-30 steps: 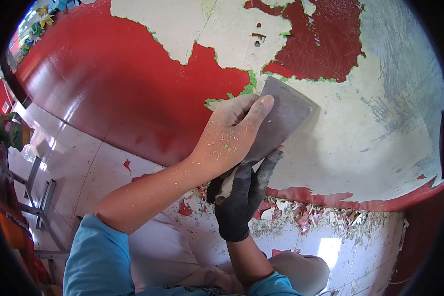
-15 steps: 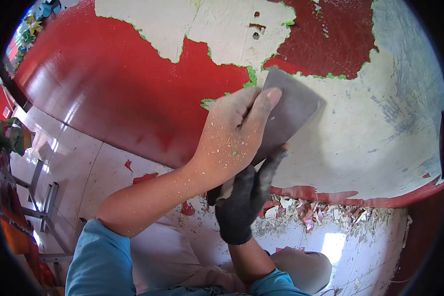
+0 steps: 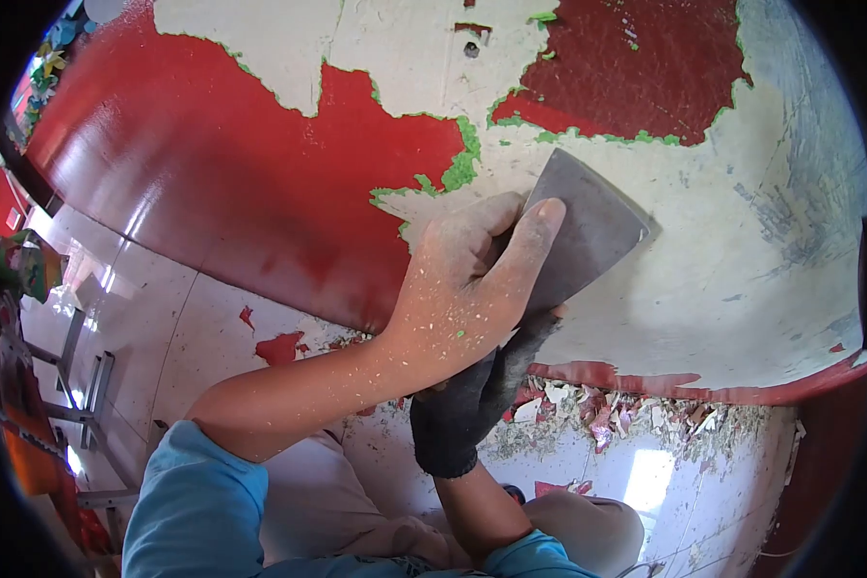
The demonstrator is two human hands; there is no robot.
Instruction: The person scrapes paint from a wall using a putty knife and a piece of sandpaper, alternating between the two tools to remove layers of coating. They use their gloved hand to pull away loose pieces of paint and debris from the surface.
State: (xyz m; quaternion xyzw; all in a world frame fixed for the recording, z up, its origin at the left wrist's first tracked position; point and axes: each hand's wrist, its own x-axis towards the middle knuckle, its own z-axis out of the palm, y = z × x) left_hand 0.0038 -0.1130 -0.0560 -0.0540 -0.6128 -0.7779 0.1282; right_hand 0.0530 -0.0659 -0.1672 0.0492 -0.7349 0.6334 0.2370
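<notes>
My bare left hand (image 3: 472, 279), dusted with pale flakes, is closed on a wide grey scraper (image 3: 592, 226), its thumb flat on the blade. Just below, my right hand (image 3: 467, 400) in a black glove is closed around the scraper's lower end; a handle there is hidden by my hands. The blade lies over a large curved panel, partly glossy red (image 3: 260, 164) and partly bare cream surface (image 3: 713, 260). Ragged green edges (image 3: 462, 159) border the red coating. A darker red patch (image 3: 636, 77) remains at the upper right.
Paint chips and dust (image 3: 607, 419) lie along the panel's lower edge on the white tiled floor (image 3: 202, 337). Larger red flakes (image 3: 279, 349) are scattered to the left. A metal frame (image 3: 91, 395) stands at far left. My knee (image 3: 597, 530) is close below the panel.
Both hands and the scraper have shifted slightly right and down, away from the green edge near the red patch. The view has tilted a little, and more green edge shows left of the blade.
</notes>
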